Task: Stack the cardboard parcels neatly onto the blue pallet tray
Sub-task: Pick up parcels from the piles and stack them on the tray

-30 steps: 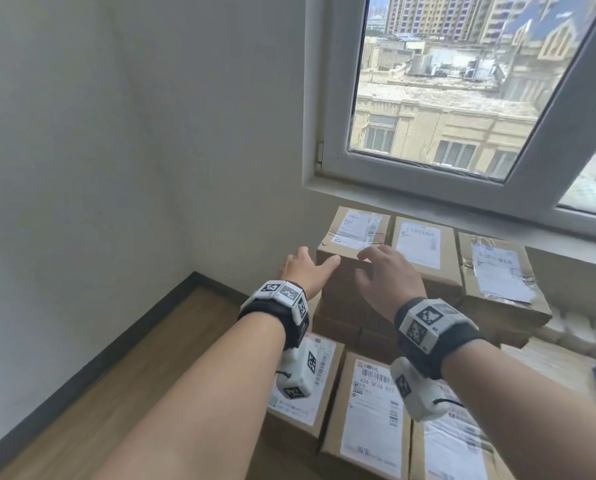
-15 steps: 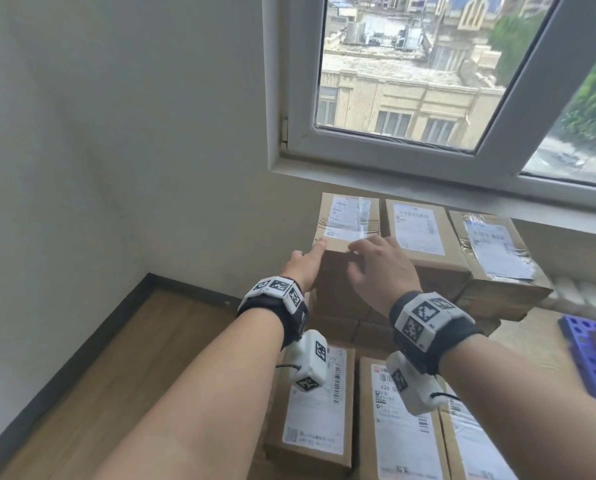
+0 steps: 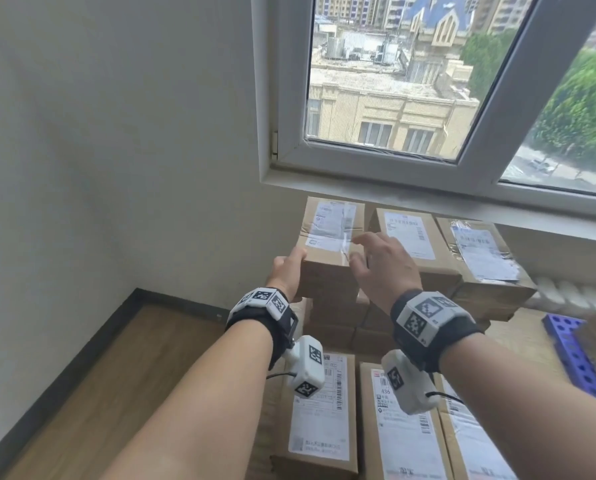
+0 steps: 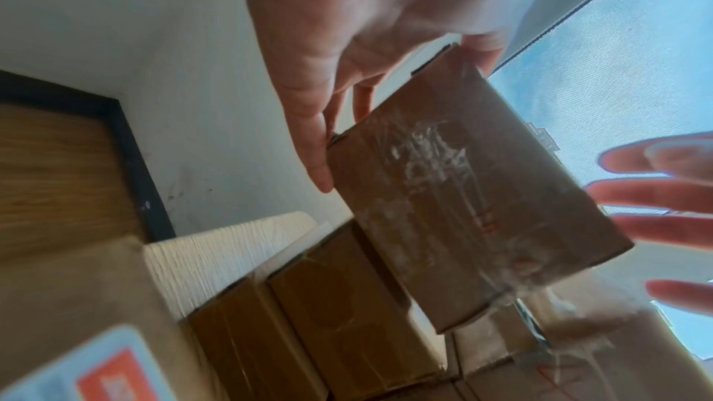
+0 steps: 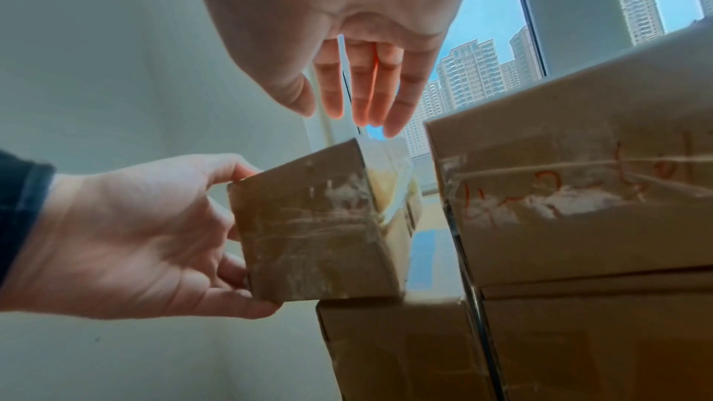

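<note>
A stack of cardboard parcels stands under the window. My left hand (image 3: 291, 263) grips the near left corner of the top left parcel (image 3: 331, 237). In the right wrist view its thumb lies on the top edge and its fingers (image 5: 250, 301) curl along the side and under it. My right hand (image 3: 365, 258) hovers just above the same parcel (image 5: 316, 230), fingers straight and slightly spread, without gripping. In the left wrist view the parcel (image 4: 463, 209) looks turned askew on the parcel beneath. A corner of the blue pallet tray (image 3: 573, 351) shows at the right edge.
Two more labelled parcels (image 3: 407, 237) lie beside the held one on the top layer. A lower row of parcels (image 3: 320, 410) sits below my wrists. The wall and window sill (image 3: 428, 195) stand close behind the stack. Wooden floor (image 3: 99, 393) lies to the left.
My left hand has shifted from touching the parcel's near corner to gripping its left side. The right hand has reached farther over the top. My head has tilted upward.
</note>
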